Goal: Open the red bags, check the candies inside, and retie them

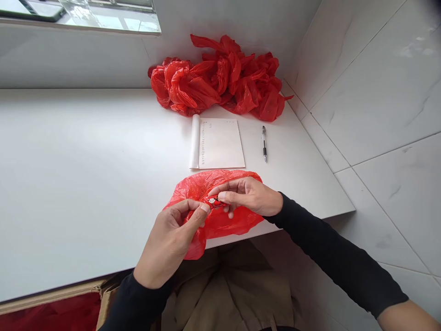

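Between my two hands is a small red piece point(214, 201) with a white and black figure on it; its exact kind is too small to make out. My left hand point(177, 230) pinches its left end between thumb and forefinger. Thumb and fingers of my right hand point(246, 197) grip the right end. Directly beneath lies a crumpled red plastic bag point(230, 225), spread on the table and hanging a little over its front edge. My fingers partly cover the bag and the small piece.
A spiral notebook point(222, 145) lies open behind the bag, with a black pen point(264, 145) to its right. Several knotted red plastic bags point(220, 82) are heaped against the wall. A cardboard box point(51, 299) with red contents stands below the white table point(86, 184) at front left.
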### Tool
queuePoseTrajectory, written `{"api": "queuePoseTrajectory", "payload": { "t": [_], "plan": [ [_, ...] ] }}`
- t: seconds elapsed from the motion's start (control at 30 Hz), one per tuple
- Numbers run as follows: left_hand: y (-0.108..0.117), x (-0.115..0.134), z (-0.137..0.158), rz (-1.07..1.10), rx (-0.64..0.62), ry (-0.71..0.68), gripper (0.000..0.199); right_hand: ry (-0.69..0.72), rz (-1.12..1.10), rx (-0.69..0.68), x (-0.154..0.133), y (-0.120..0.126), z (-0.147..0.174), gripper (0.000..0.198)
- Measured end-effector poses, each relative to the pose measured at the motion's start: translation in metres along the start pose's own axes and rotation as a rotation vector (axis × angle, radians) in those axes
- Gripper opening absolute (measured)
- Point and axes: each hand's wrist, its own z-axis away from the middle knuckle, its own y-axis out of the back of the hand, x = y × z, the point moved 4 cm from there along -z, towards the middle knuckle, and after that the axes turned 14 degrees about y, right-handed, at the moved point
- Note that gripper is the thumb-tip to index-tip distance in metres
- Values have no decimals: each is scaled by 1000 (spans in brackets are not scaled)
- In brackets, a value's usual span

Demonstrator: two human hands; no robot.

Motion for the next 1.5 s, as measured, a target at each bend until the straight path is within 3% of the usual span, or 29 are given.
{"api": "queuePoseTrajectory", "payload": {
  "t": [0.4, 0.7, 1.0, 1.5],
  "plan": [
    [-3, 1, -4, -61, -15, -23, 47, -3, -5, 16, -1, -1, 2, 21],
    [2, -6, -9, -3, -52, -57, 40, 20, -41, 18, 0, 2, 1, 23],
    [4, -1, -1, -73, 72, -83, 40, -28, 122, 131, -4, 1, 7, 23],
    [4, -1, 1, -115, 66, -57, 45, -93, 120, 137, -3, -2, 8, 25]
  ]
}}
